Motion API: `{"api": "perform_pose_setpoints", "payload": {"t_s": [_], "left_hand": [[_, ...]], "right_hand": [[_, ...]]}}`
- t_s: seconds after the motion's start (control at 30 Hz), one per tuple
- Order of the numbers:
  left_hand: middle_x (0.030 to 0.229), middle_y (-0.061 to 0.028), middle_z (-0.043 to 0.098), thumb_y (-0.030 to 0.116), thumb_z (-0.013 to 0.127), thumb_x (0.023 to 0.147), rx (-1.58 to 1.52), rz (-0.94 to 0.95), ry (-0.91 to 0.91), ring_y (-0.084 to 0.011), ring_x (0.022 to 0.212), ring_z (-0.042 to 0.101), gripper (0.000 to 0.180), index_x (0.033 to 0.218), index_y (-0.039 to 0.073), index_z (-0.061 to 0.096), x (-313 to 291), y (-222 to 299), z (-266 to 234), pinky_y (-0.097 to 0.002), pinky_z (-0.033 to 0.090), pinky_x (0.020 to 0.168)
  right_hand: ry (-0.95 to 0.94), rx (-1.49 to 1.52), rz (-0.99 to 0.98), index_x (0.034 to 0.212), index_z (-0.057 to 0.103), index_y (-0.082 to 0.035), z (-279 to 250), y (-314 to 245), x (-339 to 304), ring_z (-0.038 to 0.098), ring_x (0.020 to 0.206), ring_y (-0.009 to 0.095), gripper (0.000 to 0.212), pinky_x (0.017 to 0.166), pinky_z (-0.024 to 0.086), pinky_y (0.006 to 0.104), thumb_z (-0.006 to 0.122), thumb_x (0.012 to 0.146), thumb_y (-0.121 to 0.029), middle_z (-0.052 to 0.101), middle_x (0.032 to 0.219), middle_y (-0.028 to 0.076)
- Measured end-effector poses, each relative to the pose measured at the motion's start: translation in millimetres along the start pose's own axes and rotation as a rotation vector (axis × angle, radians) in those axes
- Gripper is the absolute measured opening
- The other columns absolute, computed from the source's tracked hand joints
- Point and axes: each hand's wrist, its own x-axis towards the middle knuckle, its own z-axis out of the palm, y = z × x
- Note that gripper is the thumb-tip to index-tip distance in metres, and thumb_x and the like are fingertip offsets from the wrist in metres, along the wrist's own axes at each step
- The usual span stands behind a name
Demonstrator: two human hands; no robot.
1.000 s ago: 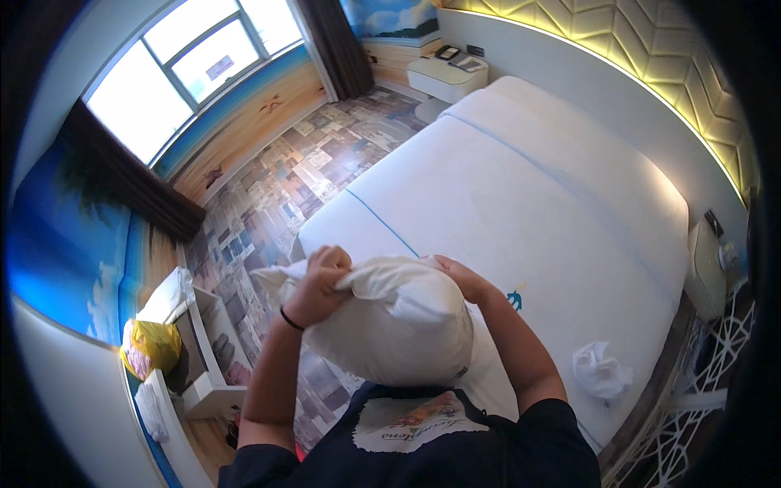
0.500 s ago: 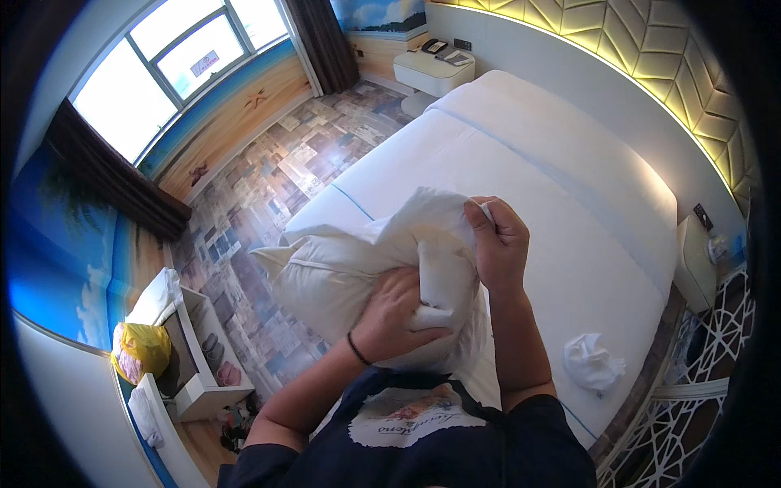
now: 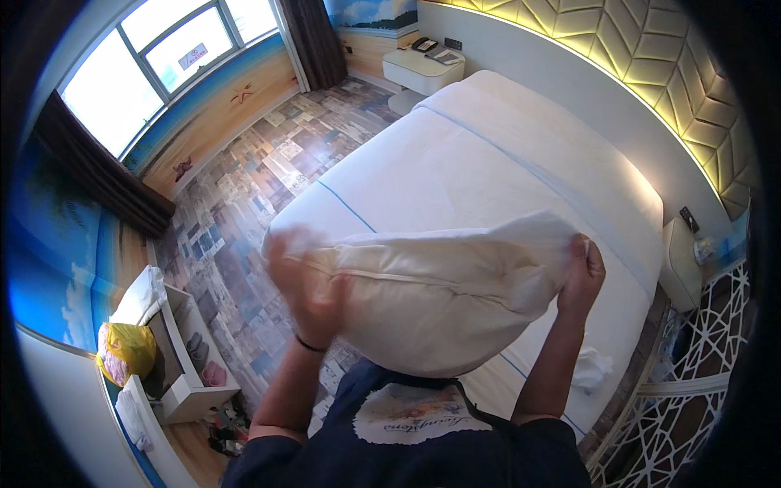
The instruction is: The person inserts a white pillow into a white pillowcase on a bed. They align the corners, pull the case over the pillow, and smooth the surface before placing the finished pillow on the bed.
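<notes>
A plump pillow (image 3: 439, 313) in a white pillowcase (image 3: 533, 240) hangs stretched between my two hands, in front of my chest and over the bed's near side. My right hand (image 3: 582, 276) pinches the pillowcase at its right corner. At the pillow's left end is my left hand (image 3: 309, 285), with a dark band on the wrist. Motion smears its fingers, so whether they grip the cloth is unclear. A seam or edge of fabric runs lengthwise along the pillow's upper side.
Beyond the pillow lies a wide bed (image 3: 423, 175) with white bedding. A crumpled white cloth (image 3: 592, 370) sits on its right near part. One bedside table (image 3: 423, 71) carries a phone. Left, a low cabinet (image 3: 199, 398) holds slippers, beside a yellow bag (image 3: 128, 351).
My left hand has come off the pillow's middle and moved to its left end. My right hand has shifted right and lower, still on the pillowcase. The pillow is now spread wider.
</notes>
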Motion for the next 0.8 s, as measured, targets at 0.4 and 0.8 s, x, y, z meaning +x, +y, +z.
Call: {"api": "perform_pose_setpoints", "payload": {"t_s": [0.4,0.8], "left_hand": [[0.102,-0.0046,0.059,0.016,0.065,0.088,-1.032,-0.676,-0.715,-0.0135,0.094,0.055,0.03,0.112,0.001,0.054,-27.2,2.5,100.8,-0.0292,0.046,0.082],[0.078,0.0061,0.052,0.036,0.049,0.099,-1.386,-0.81,-1.065,-0.002,0.074,0.045,0.031,0.088,0.008,0.055,-27.2,23.3,134.6,-0.0197,0.041,0.066]], "right_hand": [[-0.182,-0.595,-0.537,0.132,0.047,-0.003,14.6,-32.0,-59.4,0.038,0.131,0.031,0.048,0.111,0.025,0.0444,0.062,0.089,-0.017,0.044,0.138,0.017],[-0.419,-0.711,-0.433,0.134,0.04,-0.003,70.3,-7.7,-121.3,0.047,0.111,0.035,0.088,0.098,0.03,0.0486,0.085,0.063,-0.028,0.051,0.116,0.018]]}}
